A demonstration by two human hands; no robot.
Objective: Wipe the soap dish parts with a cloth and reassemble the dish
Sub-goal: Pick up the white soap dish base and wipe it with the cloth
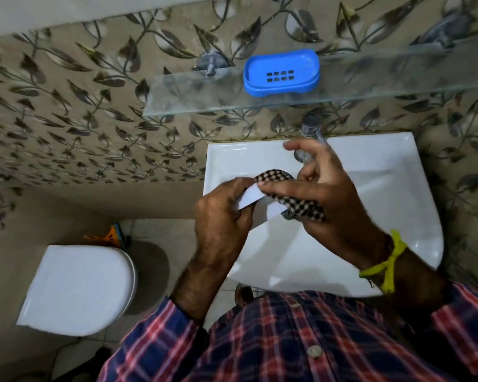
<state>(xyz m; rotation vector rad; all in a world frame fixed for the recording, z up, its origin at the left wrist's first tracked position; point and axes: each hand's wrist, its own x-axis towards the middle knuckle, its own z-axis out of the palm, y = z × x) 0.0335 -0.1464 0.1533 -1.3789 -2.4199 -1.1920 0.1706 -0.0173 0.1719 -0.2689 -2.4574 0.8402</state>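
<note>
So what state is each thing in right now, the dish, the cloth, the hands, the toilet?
Blue plastic soap dish: on the glass shelf, slotted tray seated in its base, holding no soap.
White flat piece: held over the white sink, being wiped.
Checked cloth: pressed on the white piece.
Left hand: grips the white piece.
Right hand: holds the cloth.
White toilet lid: closed.

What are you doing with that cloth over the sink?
A person stands at the white sink. The left hand grips a white soap dish part, and the right hand rubs it with a checked cloth. The blue soap dish piece, the one with holes, sits on the glass shelf above, so the dish is not put together yet.
</note>
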